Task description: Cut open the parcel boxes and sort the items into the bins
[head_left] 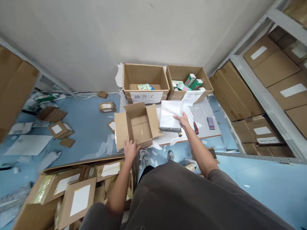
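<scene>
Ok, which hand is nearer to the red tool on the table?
Right. The right hand holds the white packet, just left of the red tool; the left hand is farther off, at the open box.

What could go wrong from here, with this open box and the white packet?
The open box sits at the table's front left corner, so a push from the left hand might tip it off. The white packet is held only at one side by the right hand and could slip. White scraps lie near the shoes; a foot may slide.
</scene>
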Demonstrator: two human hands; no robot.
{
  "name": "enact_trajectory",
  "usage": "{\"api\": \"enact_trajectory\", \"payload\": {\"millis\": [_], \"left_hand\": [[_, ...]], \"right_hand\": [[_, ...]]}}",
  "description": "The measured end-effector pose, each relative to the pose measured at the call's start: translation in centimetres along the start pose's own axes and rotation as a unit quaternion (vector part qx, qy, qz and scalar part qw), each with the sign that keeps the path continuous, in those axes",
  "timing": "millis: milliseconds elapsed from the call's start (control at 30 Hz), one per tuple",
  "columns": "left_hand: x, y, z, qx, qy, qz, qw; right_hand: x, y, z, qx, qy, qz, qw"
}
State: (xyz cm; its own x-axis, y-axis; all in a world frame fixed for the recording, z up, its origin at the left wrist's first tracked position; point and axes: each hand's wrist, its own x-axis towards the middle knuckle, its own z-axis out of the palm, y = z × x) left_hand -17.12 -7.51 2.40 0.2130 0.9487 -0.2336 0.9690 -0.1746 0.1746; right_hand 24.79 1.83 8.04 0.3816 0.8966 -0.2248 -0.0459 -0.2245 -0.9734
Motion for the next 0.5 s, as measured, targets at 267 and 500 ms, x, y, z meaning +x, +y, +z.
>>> {"api": "enact_trajectory", "payload": {"millis": [267,500], "left_hand": [[1.5,17.7,-0.2,-0.195,0.061,0.085,0.975],[12.9,29.9,10.5,-0.226,-0.055,-0.045,0.971]], "right_hand": [[3.8,8.2,-5.1,-0.002,-0.025,0.105,0.994],[6.9,17.6,-4.3,-0.106,-0.079,0.177,0.975]]}}
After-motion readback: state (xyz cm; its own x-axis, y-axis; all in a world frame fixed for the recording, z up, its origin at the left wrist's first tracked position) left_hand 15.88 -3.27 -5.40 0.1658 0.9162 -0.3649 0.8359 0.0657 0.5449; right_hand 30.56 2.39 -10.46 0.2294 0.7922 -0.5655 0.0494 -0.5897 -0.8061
